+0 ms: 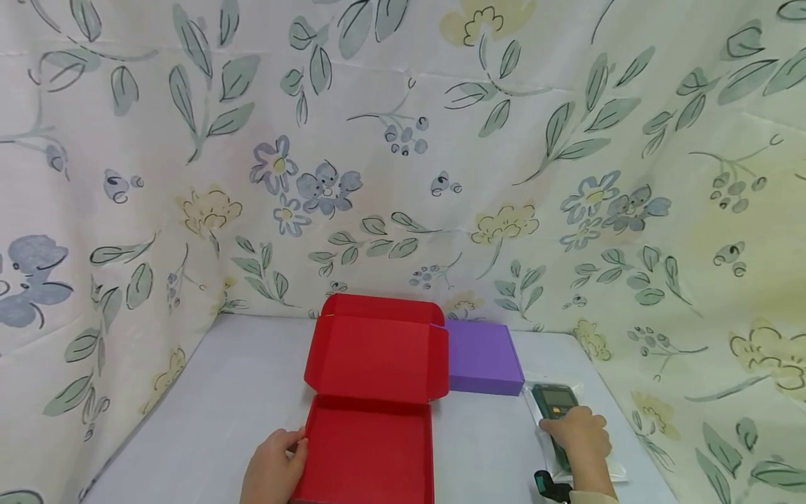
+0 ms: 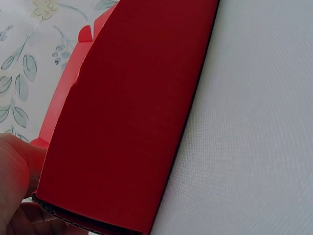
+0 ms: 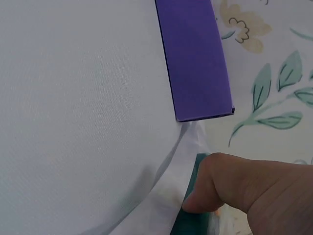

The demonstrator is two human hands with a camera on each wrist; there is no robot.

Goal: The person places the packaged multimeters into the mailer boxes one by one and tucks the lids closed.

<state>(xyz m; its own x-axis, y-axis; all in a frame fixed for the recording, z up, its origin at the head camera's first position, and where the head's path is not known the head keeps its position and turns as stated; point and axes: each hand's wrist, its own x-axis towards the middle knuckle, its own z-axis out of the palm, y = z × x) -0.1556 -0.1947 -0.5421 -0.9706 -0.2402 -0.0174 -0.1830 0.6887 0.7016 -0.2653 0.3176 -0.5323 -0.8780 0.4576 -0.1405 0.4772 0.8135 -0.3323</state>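
An open red box lies with its lid raised behind it. My left hand grips the box's left wall; in the left wrist view the fingers are beside that wall's near corner, partly hidden. At the right, my right hand holds a dark green handheld meter with a screen and a yellow button, thumb along its side. Under the meter lies a clear plastic bag; whether the meter is inside it I cannot tell. The right wrist view shows the thumb against the green case.
A purple box lies behind the meter, right of the red lid. White cloth covers the table. Floral curtains close off the back and both sides. A dark strap with a small camera is on the right wrist.
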